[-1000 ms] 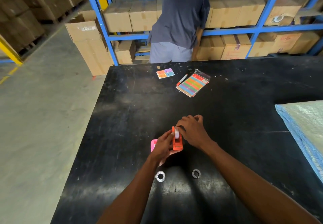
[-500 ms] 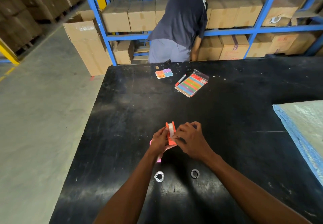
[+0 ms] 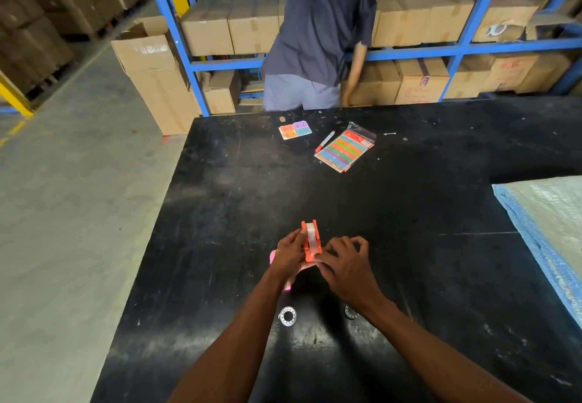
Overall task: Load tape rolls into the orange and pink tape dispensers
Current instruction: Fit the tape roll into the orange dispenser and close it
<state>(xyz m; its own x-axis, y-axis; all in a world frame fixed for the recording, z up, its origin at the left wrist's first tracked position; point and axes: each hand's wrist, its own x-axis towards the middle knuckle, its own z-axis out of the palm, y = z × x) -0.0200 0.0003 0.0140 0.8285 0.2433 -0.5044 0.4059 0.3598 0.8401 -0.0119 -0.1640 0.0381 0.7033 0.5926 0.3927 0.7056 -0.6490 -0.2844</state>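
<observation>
Orange dispenser up on the table, both hands on it.

The left hand (image 3: pixel 288 253) grips the small orange plastic tape dispenser (image 3: pixel 311 242), white tape roll (image 3: pixel 310 232) seated in it, on the black table (image 3: pixel 409 213). The right hand (image 3: pixel 345 264), half a second ago on top, has slid to its near end, fingers pinching there. The pink dispenser (image 3: pixel 272 256) peeks from behind the left hand.
</observation>
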